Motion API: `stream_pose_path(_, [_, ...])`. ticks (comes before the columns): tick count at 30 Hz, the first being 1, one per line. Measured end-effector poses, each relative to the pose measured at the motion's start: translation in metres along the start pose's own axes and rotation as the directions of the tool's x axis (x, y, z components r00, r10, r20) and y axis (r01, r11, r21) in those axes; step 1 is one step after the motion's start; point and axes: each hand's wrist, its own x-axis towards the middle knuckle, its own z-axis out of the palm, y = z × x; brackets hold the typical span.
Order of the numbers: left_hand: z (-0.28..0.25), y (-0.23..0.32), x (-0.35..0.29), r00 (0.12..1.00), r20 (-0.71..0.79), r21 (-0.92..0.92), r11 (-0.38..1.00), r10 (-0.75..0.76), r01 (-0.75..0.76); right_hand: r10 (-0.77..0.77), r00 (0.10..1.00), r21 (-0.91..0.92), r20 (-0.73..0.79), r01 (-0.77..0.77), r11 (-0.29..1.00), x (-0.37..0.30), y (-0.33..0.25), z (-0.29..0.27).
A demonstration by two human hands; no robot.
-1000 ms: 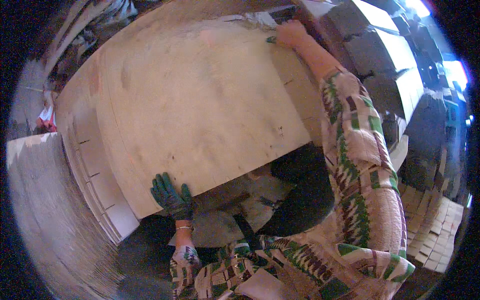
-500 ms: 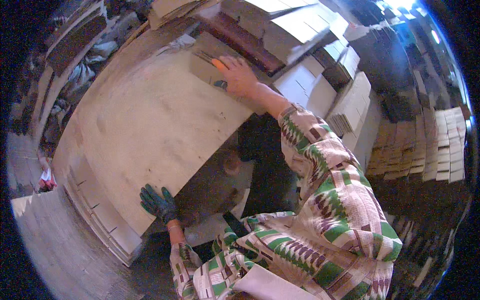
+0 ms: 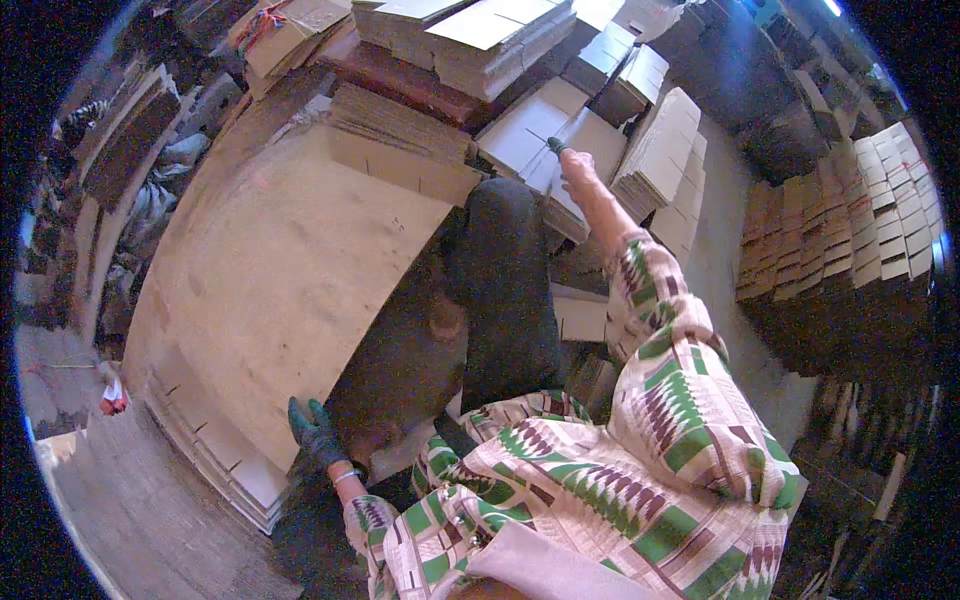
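Observation:
A large tan board (image 3: 270,270) with a worn, spotted surface lies in front of me. My left hand (image 3: 316,438), in a dark green glove, rests at the board's near corner, its visible fingers apart and holding nothing. My right hand (image 3: 580,170) is stretched out to the far right, at a stack of white-faced cardboard sheets (image 3: 520,130). A dark green cover shows on one of its fingertips. The other fingers are largely hidden, so I cannot make out whether they grip a sheet. Slotted brown cardboard pieces (image 3: 400,140) stand along the board's far edge.
More stacked cardboard (image 3: 500,45) lies beyond a dark red beam (image 3: 400,80). Bundled cardboard (image 3: 840,220) is piled at the right. Flat slotted sheets (image 3: 225,455) lie at the board's left edge. My dark-trousered knee (image 3: 505,240) is raised beside the board.
My right hand has left the slotted cardboard at the board's far edge and moved right to the white-faced stack. My left hand stays at the near corner. The view has shifted.

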Motion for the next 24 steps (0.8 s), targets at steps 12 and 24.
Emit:
stream_pose_path(12, [-0.015,-0.050,-0.008,0.997,-0.048,0.028,0.997,-0.065,0.066,-0.428,0.892,0.301,0.143,0.373,0.878,-0.026,-0.050,0.076])
stream_pose_path(24, [0.010,-0.075,-0.014,0.990,-0.075,0.141,0.984,0.121,-0.110,-0.003,0.987,0.454,0.162,-0.072,0.888,-0.036,-0.087,0.060])
